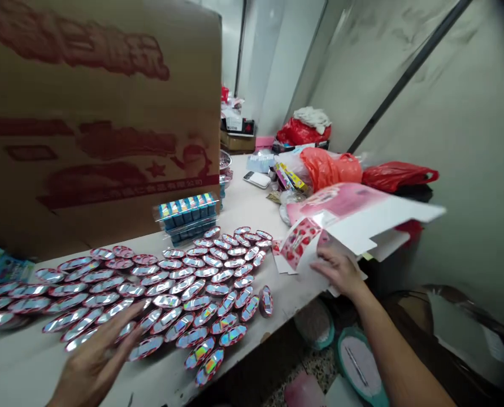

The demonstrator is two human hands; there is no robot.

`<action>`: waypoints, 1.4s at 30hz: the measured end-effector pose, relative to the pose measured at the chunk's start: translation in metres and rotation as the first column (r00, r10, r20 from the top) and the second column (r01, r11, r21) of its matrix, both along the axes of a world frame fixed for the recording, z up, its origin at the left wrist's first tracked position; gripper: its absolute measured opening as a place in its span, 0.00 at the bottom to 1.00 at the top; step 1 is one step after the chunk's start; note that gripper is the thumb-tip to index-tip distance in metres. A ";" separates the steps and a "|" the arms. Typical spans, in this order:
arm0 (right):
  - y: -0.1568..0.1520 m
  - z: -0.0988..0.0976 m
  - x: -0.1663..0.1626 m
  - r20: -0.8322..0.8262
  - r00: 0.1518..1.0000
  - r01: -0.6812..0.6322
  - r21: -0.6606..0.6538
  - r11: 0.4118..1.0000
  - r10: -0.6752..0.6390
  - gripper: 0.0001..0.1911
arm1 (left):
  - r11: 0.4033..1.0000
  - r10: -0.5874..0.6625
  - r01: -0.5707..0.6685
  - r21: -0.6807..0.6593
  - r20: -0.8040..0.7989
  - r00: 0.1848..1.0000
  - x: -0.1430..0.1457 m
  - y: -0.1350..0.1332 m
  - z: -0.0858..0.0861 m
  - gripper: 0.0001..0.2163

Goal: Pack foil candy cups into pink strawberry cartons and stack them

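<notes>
Many oval packs with shiny silver tops and red rims stand close together on the white table. My left hand reaches over the front of this group, fingers stretched out and thumb apart, holding nothing. Its fingertips are close to the packs; whether they touch cannot be made out. At the table's right edge my right hand has its fingers closed on a folded paper carton printed with strawberries. More pink and white carton sheets lie behind and above that hand, partly blurred.
A large brown cardboard box rises at the back left. Blue packs in clear trays stand against it. Red plastic bags and a white phone-like device lie farther back. Teal-rimmed stools sit below the table's right edge.
</notes>
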State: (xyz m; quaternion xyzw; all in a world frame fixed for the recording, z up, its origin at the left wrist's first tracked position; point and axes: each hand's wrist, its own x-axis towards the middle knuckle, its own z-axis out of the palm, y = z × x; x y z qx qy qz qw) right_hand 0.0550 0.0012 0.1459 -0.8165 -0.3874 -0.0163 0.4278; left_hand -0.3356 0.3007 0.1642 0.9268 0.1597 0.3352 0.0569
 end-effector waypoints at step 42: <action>0.355 -0.015 -0.501 0.273 0.055 -0.715 -0.660 0.229 0.960 0.20 | 0.896 0.368 -0.441 0.055 -0.646 0.669 -0.380 0.085 -0.146 0.21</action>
